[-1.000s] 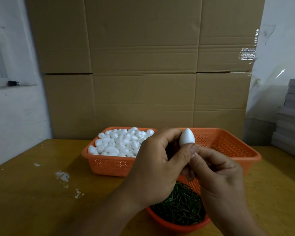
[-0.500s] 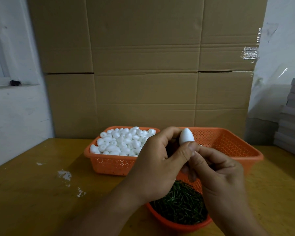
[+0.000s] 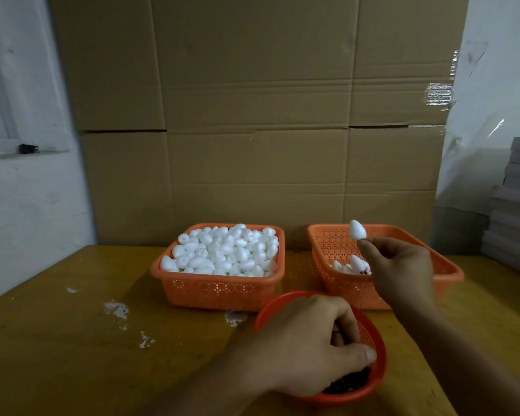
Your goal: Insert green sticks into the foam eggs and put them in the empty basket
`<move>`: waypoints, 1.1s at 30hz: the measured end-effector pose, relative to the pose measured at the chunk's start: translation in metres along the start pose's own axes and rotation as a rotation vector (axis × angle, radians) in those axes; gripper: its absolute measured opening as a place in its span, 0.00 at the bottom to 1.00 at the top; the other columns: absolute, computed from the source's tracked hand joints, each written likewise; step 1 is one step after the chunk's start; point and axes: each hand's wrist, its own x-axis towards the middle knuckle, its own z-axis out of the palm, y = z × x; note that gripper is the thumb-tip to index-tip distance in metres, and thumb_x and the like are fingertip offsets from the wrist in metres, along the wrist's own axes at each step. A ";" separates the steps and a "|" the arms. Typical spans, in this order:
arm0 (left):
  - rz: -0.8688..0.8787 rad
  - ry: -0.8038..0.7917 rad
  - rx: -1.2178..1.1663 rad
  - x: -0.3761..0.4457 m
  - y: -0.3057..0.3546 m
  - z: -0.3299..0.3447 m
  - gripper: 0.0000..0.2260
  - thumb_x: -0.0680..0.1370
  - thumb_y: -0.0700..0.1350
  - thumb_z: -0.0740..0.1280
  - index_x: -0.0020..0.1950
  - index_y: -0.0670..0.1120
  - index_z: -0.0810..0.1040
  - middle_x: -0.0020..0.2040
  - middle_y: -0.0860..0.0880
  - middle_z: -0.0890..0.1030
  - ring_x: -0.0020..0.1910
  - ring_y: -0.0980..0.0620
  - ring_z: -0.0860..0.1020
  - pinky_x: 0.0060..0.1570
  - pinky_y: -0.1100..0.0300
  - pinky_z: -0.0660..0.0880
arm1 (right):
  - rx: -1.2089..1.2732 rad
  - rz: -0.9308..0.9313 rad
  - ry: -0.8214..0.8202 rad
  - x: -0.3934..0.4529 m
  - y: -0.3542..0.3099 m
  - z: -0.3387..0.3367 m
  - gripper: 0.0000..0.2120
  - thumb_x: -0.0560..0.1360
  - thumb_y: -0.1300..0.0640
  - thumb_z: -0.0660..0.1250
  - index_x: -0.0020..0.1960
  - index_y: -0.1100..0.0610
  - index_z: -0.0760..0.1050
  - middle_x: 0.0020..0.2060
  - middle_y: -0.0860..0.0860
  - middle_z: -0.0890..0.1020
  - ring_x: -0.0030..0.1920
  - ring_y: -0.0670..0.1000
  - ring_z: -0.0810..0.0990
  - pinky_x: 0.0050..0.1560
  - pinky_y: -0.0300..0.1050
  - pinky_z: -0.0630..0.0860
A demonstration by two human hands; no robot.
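The right hand (image 3: 400,268) pinches the base of a foam egg (image 3: 357,230), its stick hidden, above the right basket (image 3: 321,235), which holds a few eggs. The left hand (image 3: 309,343) is curled down into the round bowl (image 3: 376,382) of green sticks (image 3: 348,382); whether it grips any cannot be told. The left basket (image 3: 216,292) is full of eggs

No text, label, brand or number can be read on anything here.
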 end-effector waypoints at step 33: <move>-0.028 0.013 0.094 0.008 -0.021 -0.011 0.12 0.76 0.60 0.71 0.48 0.53 0.79 0.42 0.56 0.80 0.39 0.60 0.77 0.39 0.61 0.73 | -0.533 0.083 -0.218 0.024 0.002 0.011 0.15 0.78 0.45 0.69 0.36 0.51 0.79 0.29 0.48 0.82 0.37 0.52 0.80 0.62 0.62 0.73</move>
